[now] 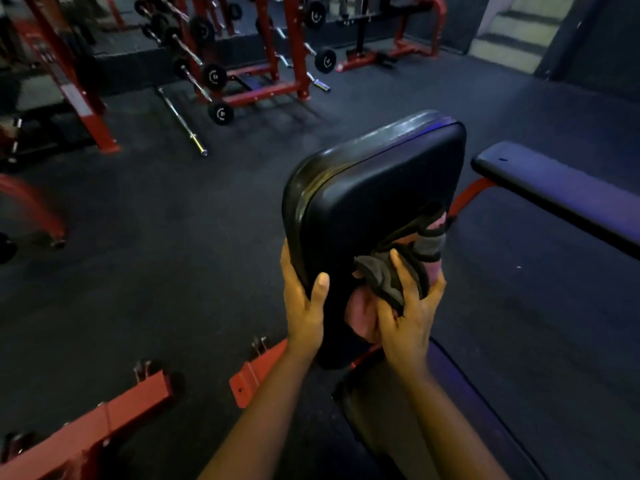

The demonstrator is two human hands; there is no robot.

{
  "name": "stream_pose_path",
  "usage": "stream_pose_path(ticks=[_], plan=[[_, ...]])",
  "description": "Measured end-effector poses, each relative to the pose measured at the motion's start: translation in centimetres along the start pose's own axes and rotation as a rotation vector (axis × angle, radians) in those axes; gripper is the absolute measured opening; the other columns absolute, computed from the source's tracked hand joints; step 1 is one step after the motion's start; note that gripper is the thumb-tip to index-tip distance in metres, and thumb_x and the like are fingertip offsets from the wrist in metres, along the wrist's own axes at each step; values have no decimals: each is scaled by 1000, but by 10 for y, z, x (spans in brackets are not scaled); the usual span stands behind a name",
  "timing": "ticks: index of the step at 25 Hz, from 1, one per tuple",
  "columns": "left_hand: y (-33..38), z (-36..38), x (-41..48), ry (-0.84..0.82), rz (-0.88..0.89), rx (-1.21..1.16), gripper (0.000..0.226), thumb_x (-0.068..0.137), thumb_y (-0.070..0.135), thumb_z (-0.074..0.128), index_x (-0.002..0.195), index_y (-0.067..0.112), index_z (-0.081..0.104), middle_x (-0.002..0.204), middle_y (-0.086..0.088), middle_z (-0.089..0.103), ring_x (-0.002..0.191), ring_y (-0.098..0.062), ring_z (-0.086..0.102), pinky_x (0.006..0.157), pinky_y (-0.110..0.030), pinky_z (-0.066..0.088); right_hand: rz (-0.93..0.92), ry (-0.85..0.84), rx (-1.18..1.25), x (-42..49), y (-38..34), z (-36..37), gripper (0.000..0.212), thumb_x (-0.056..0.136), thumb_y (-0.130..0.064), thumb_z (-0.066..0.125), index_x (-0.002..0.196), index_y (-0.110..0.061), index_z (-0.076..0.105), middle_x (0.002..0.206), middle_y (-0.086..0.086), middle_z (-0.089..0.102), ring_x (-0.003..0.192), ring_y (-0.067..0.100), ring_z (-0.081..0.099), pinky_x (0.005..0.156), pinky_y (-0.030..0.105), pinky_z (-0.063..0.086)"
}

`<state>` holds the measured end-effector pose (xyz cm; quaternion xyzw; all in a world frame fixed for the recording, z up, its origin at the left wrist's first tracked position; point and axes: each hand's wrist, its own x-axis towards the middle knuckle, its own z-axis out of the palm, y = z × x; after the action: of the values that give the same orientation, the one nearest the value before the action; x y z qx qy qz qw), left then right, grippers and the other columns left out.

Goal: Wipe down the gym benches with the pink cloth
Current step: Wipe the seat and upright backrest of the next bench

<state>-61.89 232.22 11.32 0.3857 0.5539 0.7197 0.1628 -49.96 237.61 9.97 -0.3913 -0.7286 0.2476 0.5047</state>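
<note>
A black padded backrest [381, 188] of a gym bench stands upright in the middle of the head view. My left hand [304, 306] grips its left edge, thumb on the front face. My right hand [408, 313] holds a bunched cloth [360, 317], pink with grey and black parts, against the lower front of the pad. The cloth's dark part [384, 271] reaches up over the pad. Below the backrest lies the bench's dark seat pad [388, 420].
A second flat black bench [561, 192] on a red frame stands to the right. Red frame feet [135, 407] lie at lower left. A red rack with barbells and plates [221, 77] stands behind, a loose bar [181, 121] on the dark rubber floor.
</note>
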Motion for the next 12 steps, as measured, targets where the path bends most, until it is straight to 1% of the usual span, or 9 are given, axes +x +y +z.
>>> stream_pose_path(ticks=[2,3,4,5,6,8,9,10,12], plan=[[-16,4,-2,33,147,25,76,86,64,40,145,29,7,152,19,17,142,-7,21,113,-25,25,-51,112,3,1,17,21,56,77,-27,51,131,-36,40,139,-7,18,131,19,32,110,23,26],[-23,6,-2,52,212,52,74,87,63,39,145,30,4,153,15,12,143,-9,17,115,-27,23,-89,171,11,3,25,28,55,76,-26,52,130,-35,42,139,-7,18,130,21,34,110,25,28],[-28,8,-4,77,276,72,73,88,61,38,145,29,4,153,16,11,143,-8,17,115,-26,22,-140,231,27,4,32,34,55,75,-25,53,129,-33,43,138,-3,20,129,22,35,110,24,28],[-33,10,-4,108,336,91,72,89,60,38,145,27,6,151,20,13,142,-5,19,113,-22,23,-195,284,40,5,39,39,54,75,-24,54,128,-32,45,137,2,23,128,22,36,111,22,27],[-37,12,-3,135,392,106,71,90,58,39,145,25,8,148,28,16,139,2,22,110,-15,24,-242,325,51,7,45,44,54,75,-24,55,127,-32,45,136,5,25,127,22,36,111,21,27],[-42,18,-5,183,472,130,67,90,47,42,145,22,12,135,45,21,128,19,25,101,-3,24,-302,378,65,10,55,51,55,74,-25,57,128,-31,46,134,12,33,125,24,38,109,25,29],[-42,20,-6,207,488,138,66,89,44,42,145,22,14,131,48,23,124,24,24,98,0,23,-322,405,63,11,57,54,56,74,-25,58,128,-31,46,134,16,36,124,27,40,108,27,29],[-43,21,-6,221,488,139,67,88,43,41,146,22,15,129,47,24,121,27,24,97,2,22,-337,427,59,12,60,56,56,73,-26,58,128,-31,46,133,18,38,122,29,41,106,30,30],[-44,21,-4,230,497,154,67,87,46,41,146,27,16,129,42,22,119,30,22,96,4,20,-368,451,54,13,63,57,55,74,-29,57,128,-32,46,133,15,36,119,32,43,104,33,33]])
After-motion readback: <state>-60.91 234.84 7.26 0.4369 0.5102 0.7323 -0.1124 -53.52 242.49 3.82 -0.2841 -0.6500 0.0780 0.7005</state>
